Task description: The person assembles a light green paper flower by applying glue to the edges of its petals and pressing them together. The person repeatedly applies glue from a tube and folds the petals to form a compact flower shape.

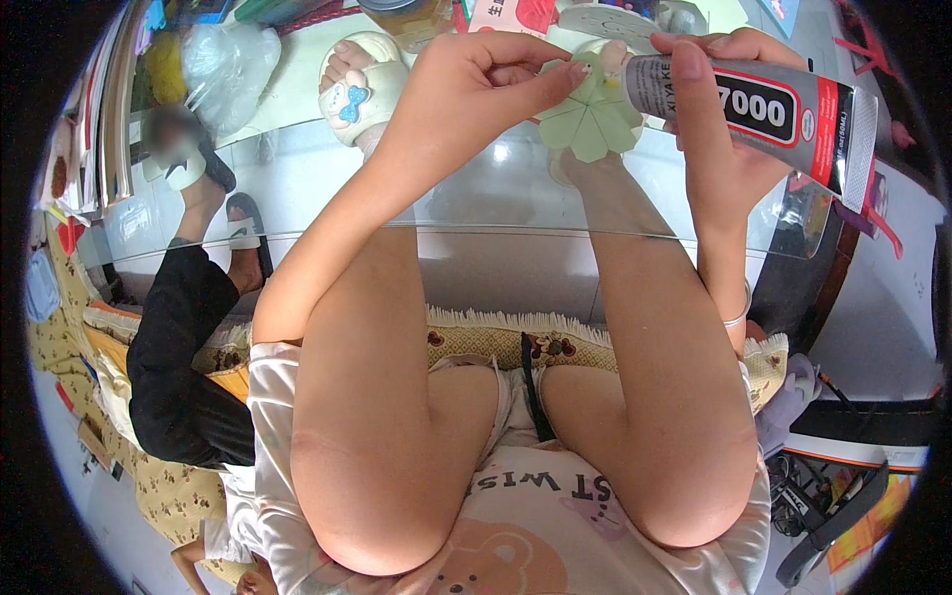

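My left hand pinches a pale green paper flower by its upper left edge, between thumb and fingertips. Fold or drawn lines spread from the flower's middle to its scalloped petals. In my right hand lies a grey, red and black tube of adhesive, with the thumb across its near side. The tube's narrow end points left at the flower's right side; its nozzle tip is hard to make out. Both hands are raised above the glass tabletop.
A clear plastic bag, a lidded jar and a red printed card are on the table. Upright books line its left end. Another person's leg in black trousers is at left. Red-framed glasses stick out at right.
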Demonstrator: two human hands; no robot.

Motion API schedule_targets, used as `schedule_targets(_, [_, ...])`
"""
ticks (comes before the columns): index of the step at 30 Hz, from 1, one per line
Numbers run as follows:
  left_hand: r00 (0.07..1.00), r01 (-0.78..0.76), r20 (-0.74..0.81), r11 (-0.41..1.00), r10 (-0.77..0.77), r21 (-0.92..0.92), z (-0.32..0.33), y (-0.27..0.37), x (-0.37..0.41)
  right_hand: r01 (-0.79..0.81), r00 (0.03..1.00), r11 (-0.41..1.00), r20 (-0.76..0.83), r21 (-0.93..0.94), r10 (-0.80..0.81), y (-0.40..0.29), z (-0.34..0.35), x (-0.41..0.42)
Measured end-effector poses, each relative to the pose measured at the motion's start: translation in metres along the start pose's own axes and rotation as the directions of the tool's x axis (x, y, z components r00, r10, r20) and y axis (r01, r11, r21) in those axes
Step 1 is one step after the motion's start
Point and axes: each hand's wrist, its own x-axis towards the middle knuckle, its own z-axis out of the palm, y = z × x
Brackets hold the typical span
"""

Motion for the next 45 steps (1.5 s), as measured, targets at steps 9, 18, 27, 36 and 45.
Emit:
schedule_targets(9, [1.000, 0.019, -0.006, 1.000, -0.019, -0.018, 0.001, 0.003, -0.001, 0.074, 0.997, 0.997, 0.031, 0.011, -0.075, 0.005, 0.000, 0.002])
schedule_targets(18, [1.000, -0.021, 0.003, 1.000, 0.021, 0.008, 0.000, 0.000, -0.001, 0.017, 0.999, 0.999, 0.029, 0.040, -0.018, 0.000, 0.000, -0.001])
schedule_targets(27, [1.000, -0.011, 0.005, 1.000, 0.011, -0.011, -0.001, 0.003, 0.000, 0.079, 0.997, 0.997, -0.009, -0.011, -0.079, 0.004, 0.002, 0.000])
schedule_targets(36, [0.996, 0.060, 0.059, 0.998, -0.061, 0.013, -0.006, 0.005, 0.000, -0.375, 0.888, 0.920, -0.240, 0.110, 0.391, 0.017, -0.035, 0.010])
schedule_targets(45, [0.998, 0.024, 0.061, 0.999, -0.027, 0.045, -0.006, 0.006, 0.001, -0.554, 0.831, 0.789, -0.117, -0.267, 0.544, 0.063, -0.059, 0.018])
